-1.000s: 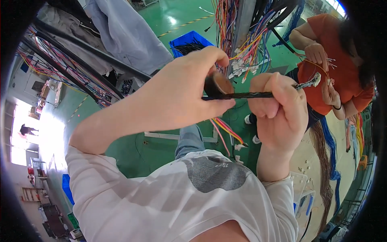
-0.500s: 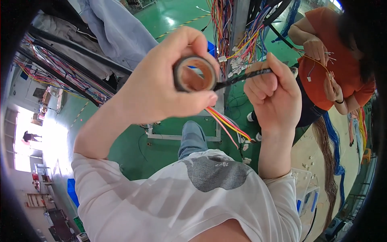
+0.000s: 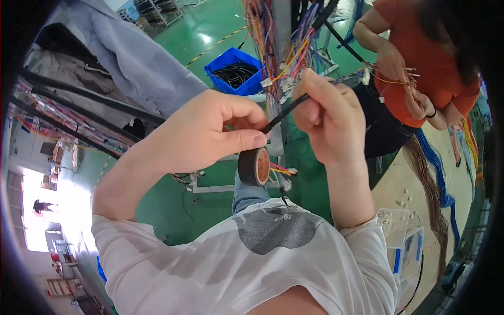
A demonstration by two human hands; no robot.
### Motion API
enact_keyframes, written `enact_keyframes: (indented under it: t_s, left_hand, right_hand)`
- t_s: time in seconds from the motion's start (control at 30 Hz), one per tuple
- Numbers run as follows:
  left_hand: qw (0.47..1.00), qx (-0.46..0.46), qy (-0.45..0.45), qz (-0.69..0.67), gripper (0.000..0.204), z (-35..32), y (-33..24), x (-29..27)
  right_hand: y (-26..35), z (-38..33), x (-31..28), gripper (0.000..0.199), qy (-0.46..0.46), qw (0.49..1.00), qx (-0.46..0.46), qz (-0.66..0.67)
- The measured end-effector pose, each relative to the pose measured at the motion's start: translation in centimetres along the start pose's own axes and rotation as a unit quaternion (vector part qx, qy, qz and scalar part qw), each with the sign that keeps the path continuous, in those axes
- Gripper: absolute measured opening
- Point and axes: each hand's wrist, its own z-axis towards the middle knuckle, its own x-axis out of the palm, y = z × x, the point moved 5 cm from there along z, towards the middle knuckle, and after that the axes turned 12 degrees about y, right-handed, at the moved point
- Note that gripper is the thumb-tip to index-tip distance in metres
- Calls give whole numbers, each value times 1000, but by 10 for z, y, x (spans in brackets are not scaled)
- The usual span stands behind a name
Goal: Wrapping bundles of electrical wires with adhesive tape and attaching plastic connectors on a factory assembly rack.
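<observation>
A wire bundle wrapped in black tape (image 3: 286,113) runs slantwise between my two hands. The fingers and thumb of my left hand (image 3: 212,128) are closed on its lower end. My right hand (image 3: 333,123) is curled into a loose fist, with the upper part of the bundle held at thumb and forefinger. Just under my left thumb hangs a roll of black tape (image 3: 249,169), its cardboard core turned to the right. Red and yellow wire ends (image 3: 280,169) stick out beside the roll. My left fingertips are partly hidden.
Ahead stand a thick upright bunch of coloured wires (image 3: 257,42) and a blue bin (image 3: 252,85) holding black pieces. At right, a co-worker in an orange shirt (image 3: 409,94) handles thin wires. Brown wires (image 3: 428,199) lie on a table beside a clear plastic box (image 3: 394,231). Cables (image 3: 68,115) hang at left.
My left hand has come off the tape roll, which now hangs lower and turned sideways. Both hands sit slightly further left, and the blue bin has come into fuller view.
</observation>
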Motion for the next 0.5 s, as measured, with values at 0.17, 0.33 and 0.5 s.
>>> enact_keyframes:
  t_s: [0.17, 0.33, 0.5]
  left_hand:
    - [970, 43, -165, 171, 8, -4, 1, -3]
    - [927, 88, -222, 288, 8, -2, 8, -4]
    - [945, 101, -175, 256, 9, -5, 5, -4]
  right_hand:
    - [-14, -19, 25, 17, -10, 985, -56, -166]
    - [-36, -23, 32, 28, -49, 932, -127, -336]
    - [-30, -19, 29, 28, -22, 918, -166, -360]
